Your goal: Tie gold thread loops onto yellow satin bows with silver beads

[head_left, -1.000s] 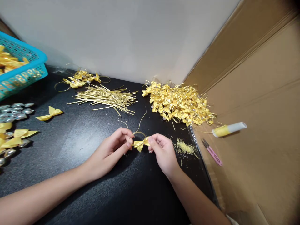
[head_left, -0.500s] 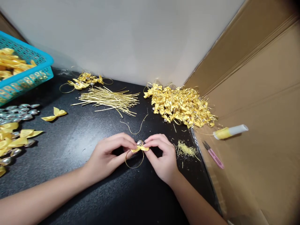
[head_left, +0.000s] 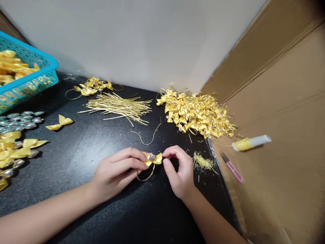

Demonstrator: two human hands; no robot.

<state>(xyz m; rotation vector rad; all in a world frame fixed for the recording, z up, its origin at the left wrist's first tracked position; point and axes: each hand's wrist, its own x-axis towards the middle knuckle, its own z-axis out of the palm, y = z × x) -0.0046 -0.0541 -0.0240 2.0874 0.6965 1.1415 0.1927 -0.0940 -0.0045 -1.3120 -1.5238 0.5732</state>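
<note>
My left hand (head_left: 116, 169) is closed on the left side of a yellow ribbon bow (head_left: 156, 159). A shiny silver bead (head_left: 152, 157) sits at the bow's middle, and a gold wire ring (head_left: 145, 180) hangs below it. My right hand (head_left: 179, 171) is just right of the bow, its thumb and index fingertips slightly apart beside the ribbon's right tip. Its other fingers are curled and partly hidden. Beyond both hands lies a loose thin gold thread (head_left: 147, 143) on the black table (head_left: 109, 217).
Gold wire strips (head_left: 119, 106) lie behind my hands, a heap of finished bows (head_left: 198, 113) at back right. Thread scraps (head_left: 203, 162), pink snips (head_left: 233, 168) and a thread spool (head_left: 251, 142) are right. A blue basket (head_left: 43, 69), loose bow (head_left: 59, 122) and silver beads (head_left: 21, 120) are left.
My right fingers have come off the bow and moved slightly right. The bow has turned so its front and bead face up more. My left hand keeps its hold.
</note>
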